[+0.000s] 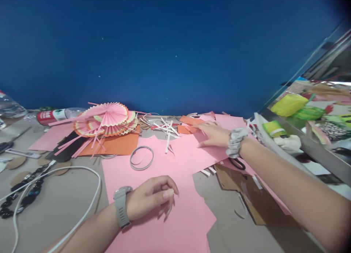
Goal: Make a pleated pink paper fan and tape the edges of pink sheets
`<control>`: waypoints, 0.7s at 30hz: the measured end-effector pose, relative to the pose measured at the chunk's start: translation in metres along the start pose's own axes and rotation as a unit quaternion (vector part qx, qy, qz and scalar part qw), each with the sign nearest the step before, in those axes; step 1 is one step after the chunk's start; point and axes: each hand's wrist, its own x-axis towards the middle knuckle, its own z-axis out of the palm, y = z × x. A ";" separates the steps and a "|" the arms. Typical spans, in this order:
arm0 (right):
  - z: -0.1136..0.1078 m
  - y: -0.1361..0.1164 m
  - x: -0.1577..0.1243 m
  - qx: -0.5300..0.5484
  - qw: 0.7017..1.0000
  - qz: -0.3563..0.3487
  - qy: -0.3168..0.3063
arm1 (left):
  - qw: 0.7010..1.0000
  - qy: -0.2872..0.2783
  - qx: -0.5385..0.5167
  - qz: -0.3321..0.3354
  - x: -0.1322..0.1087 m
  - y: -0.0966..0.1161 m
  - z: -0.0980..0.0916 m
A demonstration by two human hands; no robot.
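My left hand [153, 196] hovers or rests over a large pink paper sheet [181, 216]; its fingers are loosely curled and apart, with nothing in them. Farther back, my right hand [212, 134] reaches over another pink sheet [208, 152], fingers stretched toward small orange paper pieces [189, 120]. Its fingertips are close to or on those pieces; contact is hard to make out. A grey ring-shaped coil [142, 158] lies on the pink paper between the hands. White paper strips [167, 127] are heaped left of my right hand.
Folded pink and orange paper fans [108, 119] lie at the back left beside a plastic bottle [55, 115]. A white cable [93, 170] loops at the left near a black bead string [34, 190]. Brown cardboard [249, 198] lies under my right forearm. A blue panel [175, 51] stands behind.
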 end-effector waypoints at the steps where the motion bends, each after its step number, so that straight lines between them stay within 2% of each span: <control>1: 0.000 -0.002 0.003 0.003 1.000 -0.002 -0.010 | 1.000 0.001 0.000 0.000 0.000 0.000 0.000; 5: -0.010 -0.002 0.008 0.029 0.999 -0.013 -0.040 | 1.000 0.005 0.001 0.000 0.000 -0.003 -0.001; 9: -0.028 0.001 0.000 0.068 0.997 -0.012 -0.046 | 1.000 0.008 -0.003 -0.002 0.000 -0.004 -0.001; 14: -0.038 -0.007 -0.014 0.101 0.995 -0.003 0.010 | 1.000 0.014 -0.004 -0.006 0.001 0.000 0.001; 21: -0.025 -0.012 -0.011 0.124 0.985 0.025 0.114 | 1.000 0.015 0.004 -0.012 0.000 0.003 0.002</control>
